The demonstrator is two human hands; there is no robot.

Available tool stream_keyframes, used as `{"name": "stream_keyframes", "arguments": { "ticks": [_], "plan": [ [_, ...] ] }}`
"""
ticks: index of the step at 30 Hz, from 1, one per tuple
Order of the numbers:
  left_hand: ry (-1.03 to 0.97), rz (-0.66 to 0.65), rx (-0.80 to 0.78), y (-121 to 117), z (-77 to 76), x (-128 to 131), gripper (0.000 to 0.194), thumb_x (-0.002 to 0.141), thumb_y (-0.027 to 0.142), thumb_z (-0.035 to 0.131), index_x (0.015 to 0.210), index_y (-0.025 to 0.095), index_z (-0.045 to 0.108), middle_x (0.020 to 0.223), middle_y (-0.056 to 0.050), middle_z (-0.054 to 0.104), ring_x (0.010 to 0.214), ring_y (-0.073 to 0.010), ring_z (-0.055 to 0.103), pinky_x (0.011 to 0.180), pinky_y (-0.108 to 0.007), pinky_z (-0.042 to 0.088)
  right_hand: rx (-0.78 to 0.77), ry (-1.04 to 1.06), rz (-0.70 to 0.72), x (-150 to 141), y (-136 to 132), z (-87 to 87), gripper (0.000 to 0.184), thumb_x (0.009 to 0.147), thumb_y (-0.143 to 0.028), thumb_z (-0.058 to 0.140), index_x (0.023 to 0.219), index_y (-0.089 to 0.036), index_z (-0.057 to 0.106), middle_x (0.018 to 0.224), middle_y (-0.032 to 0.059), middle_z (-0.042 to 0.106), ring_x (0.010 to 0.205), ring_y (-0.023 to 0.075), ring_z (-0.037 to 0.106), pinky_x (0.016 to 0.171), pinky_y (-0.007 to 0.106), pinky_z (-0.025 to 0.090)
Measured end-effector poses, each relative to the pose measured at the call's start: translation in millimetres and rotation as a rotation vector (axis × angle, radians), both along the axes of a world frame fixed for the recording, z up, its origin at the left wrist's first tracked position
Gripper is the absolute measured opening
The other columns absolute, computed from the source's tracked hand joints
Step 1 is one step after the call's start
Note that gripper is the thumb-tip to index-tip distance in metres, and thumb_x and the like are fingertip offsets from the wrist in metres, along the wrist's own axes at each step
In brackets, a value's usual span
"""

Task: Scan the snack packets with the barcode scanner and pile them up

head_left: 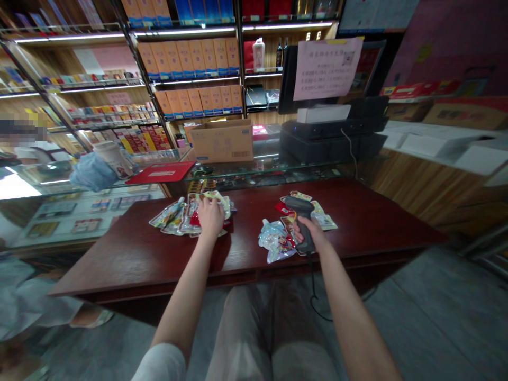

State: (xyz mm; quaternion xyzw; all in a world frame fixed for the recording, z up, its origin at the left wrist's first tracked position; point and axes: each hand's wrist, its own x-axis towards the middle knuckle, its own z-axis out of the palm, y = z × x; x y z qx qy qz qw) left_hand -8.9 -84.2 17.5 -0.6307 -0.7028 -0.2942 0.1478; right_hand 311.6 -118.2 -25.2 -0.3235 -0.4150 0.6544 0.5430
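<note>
My right hand (311, 233) is wrapped around the handle of a dark grey barcode scanner (297, 205), its head pointing left. Under and around the scanner lie several shiny snack packets, among them a light blue spouted pouch (272, 233) and a yellow-green packet (325, 218). My left hand (211, 216) rests on a second pile of packets (174, 217) to the left, fingers bent and closed on a packet at the top. A bit of red packaging (194, 218) shows beside that hand. My palm hides part of the pile.
The dark red wooden desk (246, 254) carries both piles. Behind it, a glass counter holds a cardboard box (222, 142), a red folder (161, 172), a cup (113, 159) and a monitor (288, 79). The scanner's cable (313, 286) hangs over the front edge. Another person sits at the left.
</note>
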Motion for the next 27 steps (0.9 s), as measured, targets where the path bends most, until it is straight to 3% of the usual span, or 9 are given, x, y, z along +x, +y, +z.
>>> {"name": "stream_keyframes", "arguments": {
  "ticks": [3,7,10,14,19,27],
  "plan": [
    [-0.011,-0.169,-0.032,2,-2.2,32,0.029,0.092,0.021,0.045,0.107,0.014,0.07,0.112,-0.018,0.063,0.109,-0.0332,0.057,0.096,-0.044,0.043,0.002,0.01,-0.018,0,0,-0.6,0.04,0.069,-0.043,0.077,0.094,-0.018,0.06,0.052,-0.0064,0.054,0.034,0.0077,0.042,0.035,0.022,0.034],
    [-0.092,-0.417,-0.237,10,-9.9,84,0.027,0.092,0.02,0.048,0.11,0.014,0.067,0.111,-0.015,0.065,0.105,-0.0271,0.062,0.095,-0.037,0.046,-0.001,0.056,-0.096,0,2,-0.9,0.039,0.069,-0.043,0.077,0.095,-0.018,0.062,0.052,-0.0066,0.052,0.035,0.0072,0.041,0.035,0.021,0.034],
    [-0.171,-0.506,-0.368,22,-18.2,118,0.028,0.092,0.022,0.052,0.115,0.013,0.065,0.115,-0.016,0.067,0.111,-0.0266,0.062,0.098,-0.036,0.045,-0.005,0.106,-0.13,3,5,-0.8,0.042,0.067,-0.044,0.078,0.095,-0.018,0.062,0.053,-0.0068,0.051,0.035,0.0066,0.039,0.035,0.021,0.032],
    [-0.301,-0.523,-0.455,46,-30.1,150,0.029,0.089,0.023,0.058,0.116,0.012,0.065,0.119,-0.017,0.068,0.113,-0.026,0.064,0.099,-0.034,0.044,0.005,0.188,-0.155,9,9,-1.0,0.039,0.067,-0.044,0.077,0.091,-0.019,0.061,0.054,-0.007,0.049,0.037,0.0063,0.037,0.035,0.021,0.032],
    [-0.402,-0.513,-0.495,78,-40.6,168,0.033,0.09,0.027,0.061,0.118,0.01,0.063,0.115,-0.018,0.071,0.108,-0.0249,0.067,0.092,-0.031,0.048,0.018,0.237,-0.2,15,11,0.7,0.039,0.067,-0.046,0.077,0.092,-0.02,0.059,0.055,-0.0076,0.048,0.038,0.0059,0.037,0.036,0.02,0.033],
    [-0.61,-0.506,-0.502,110,-41.3,187,0.039,0.085,0.027,0.069,0.12,0.011,0.062,0.112,-0.017,0.073,0.105,-0.0254,0.07,0.092,-0.032,0.05,-0.021,0.12,-0.324,47,-5,-0.6,0.038,0.067,-0.043,0.08,0.087,-0.02,0.057,0.056,-0.0059,0.055,0.038,0.0072,0.043,0.037,0.022,0.037]
  ]
}}
